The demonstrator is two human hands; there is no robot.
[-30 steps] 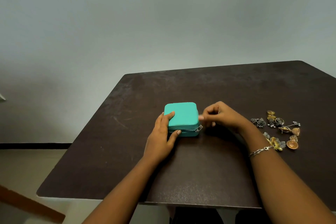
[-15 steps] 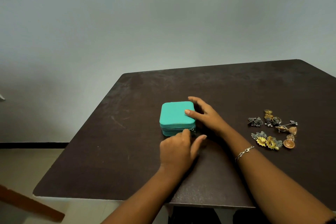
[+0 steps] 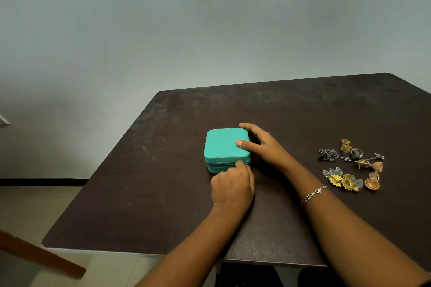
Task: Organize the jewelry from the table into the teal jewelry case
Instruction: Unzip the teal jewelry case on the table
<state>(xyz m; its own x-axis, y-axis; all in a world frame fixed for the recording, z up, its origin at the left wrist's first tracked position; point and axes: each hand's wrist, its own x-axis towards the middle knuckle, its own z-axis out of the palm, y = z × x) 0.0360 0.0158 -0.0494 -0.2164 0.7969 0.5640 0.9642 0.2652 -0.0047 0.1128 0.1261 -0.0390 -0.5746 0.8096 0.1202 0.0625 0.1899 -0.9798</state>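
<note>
At the middle of the dark table (image 3: 163, 193) sits the closed teal jewelry case (image 3: 221, 147), its zip seam along the near side. The nearer left hand (image 3: 232, 190) pinches the zipper pull (image 3: 246, 164) at the near right corner; half a second ago it stopped short. The right hand (image 3: 263, 147) grips the lid's right edge. Loose jewelry (image 3: 347, 180) lies well apart, rightward.
</note>
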